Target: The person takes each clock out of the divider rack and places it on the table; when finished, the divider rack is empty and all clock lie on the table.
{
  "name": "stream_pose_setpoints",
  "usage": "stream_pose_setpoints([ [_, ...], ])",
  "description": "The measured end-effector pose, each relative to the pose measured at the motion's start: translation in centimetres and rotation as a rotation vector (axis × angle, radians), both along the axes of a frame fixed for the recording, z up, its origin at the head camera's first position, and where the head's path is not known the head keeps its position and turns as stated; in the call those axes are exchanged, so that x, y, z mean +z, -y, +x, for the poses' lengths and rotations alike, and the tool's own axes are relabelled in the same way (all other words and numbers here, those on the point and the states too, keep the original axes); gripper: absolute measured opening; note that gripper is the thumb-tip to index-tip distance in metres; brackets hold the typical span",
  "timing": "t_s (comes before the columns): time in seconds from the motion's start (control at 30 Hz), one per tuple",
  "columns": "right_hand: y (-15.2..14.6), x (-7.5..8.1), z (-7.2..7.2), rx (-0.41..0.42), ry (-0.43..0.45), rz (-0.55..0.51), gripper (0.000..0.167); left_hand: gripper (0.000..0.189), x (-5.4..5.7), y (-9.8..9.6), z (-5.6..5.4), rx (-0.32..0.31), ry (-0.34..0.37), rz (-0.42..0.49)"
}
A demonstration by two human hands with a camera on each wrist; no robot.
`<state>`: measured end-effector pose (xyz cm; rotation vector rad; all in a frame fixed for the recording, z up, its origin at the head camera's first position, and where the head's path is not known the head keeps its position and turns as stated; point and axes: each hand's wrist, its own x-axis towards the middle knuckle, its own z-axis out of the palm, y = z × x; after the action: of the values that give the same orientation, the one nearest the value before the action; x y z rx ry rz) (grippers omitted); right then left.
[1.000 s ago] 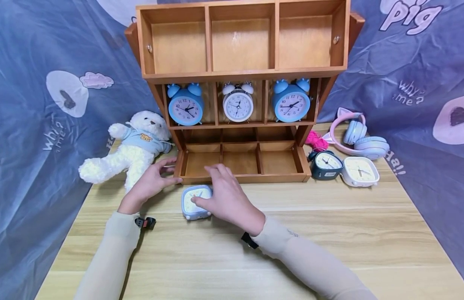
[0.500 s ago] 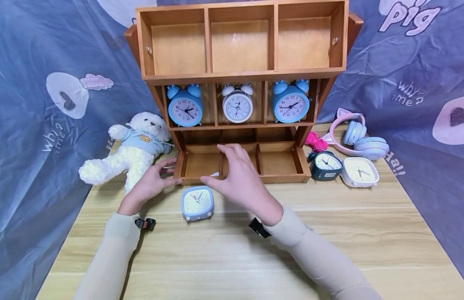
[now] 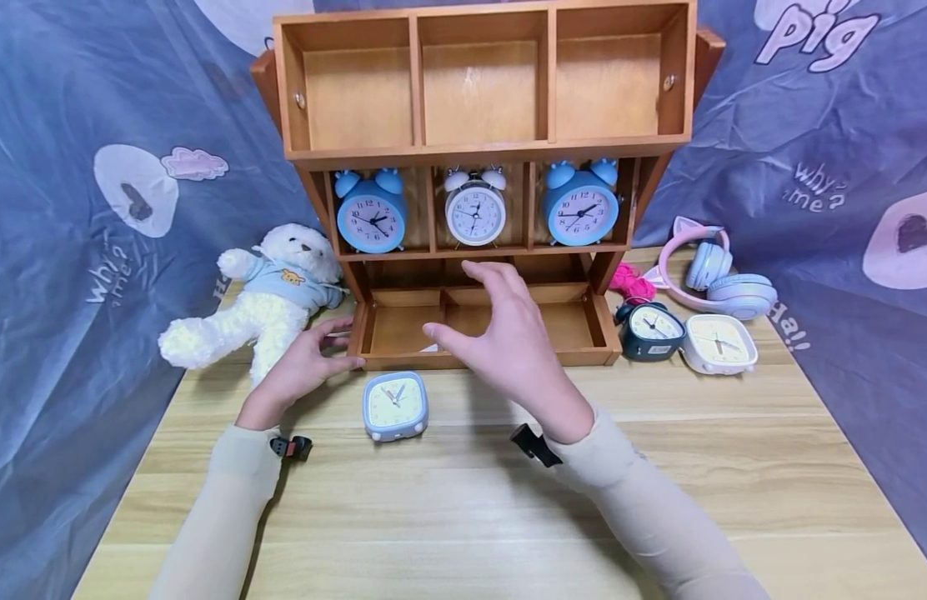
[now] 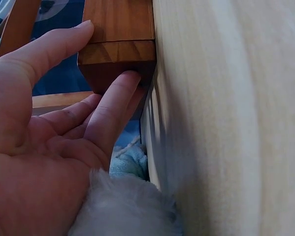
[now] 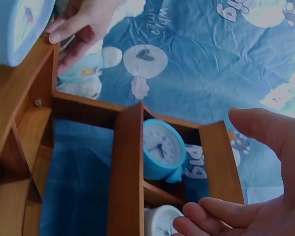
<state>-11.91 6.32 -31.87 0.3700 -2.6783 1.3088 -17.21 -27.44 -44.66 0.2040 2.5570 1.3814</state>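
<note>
My left hand [image 3: 300, 367] holds the front left corner of the wooden shelf [image 3: 486, 152], thumb and fingers on different faces of its bottom tier; the left wrist view shows the wood [image 4: 117, 51] between them. My right hand [image 3: 519, 350] hovers before that tier, thumb spread from the fingers, nothing held. A blue-grey alarm clock [image 3: 395, 406] lies face up on the table between the hands. In the middle tier stand a blue clock [image 3: 371, 221], a white twin-bell clock [image 3: 475, 214] and another blue clock [image 3: 582, 212]. A small white patch [image 3: 431, 348] shows inside the bottom tier.
A white teddy bear [image 3: 283, 283] in a blue shirt leans left of the shelf. At the right are a dark green clock [image 3: 653, 332], a white clock [image 3: 719, 342], pink headphones [image 3: 737, 292] and a bright pink bundle [image 3: 633, 282]. Patterned blue cloth [image 3: 58, 250] hangs around the table.
My right hand has moved off the blue-grey clock, to the right and upward in view, so the clock's whole face now shows. My left hand stays at the shelf corner.
</note>
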Motion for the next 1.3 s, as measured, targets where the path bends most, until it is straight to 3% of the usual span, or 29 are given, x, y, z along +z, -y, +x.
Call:
stream_pose_setpoints([
  [0.33,-2.6,0.7,-0.6,-0.082,-0.091,-0.081,0.087,0.086,0.0,-0.1,-0.1,-0.005,-0.001,-0.002],
  [0.87,-6.7,0.5,-2.7,-0.244,-0.218,-0.154,0.083,0.088,0.0,-0.2,0.1,-0.005,0.012,0.01],
  [1.3,-8.8,0.7,-3.7,-0.349,-0.285,-0.156,0.084,0.087,0.1,-0.1,0.2,-0.009,0.006,0.003],
])
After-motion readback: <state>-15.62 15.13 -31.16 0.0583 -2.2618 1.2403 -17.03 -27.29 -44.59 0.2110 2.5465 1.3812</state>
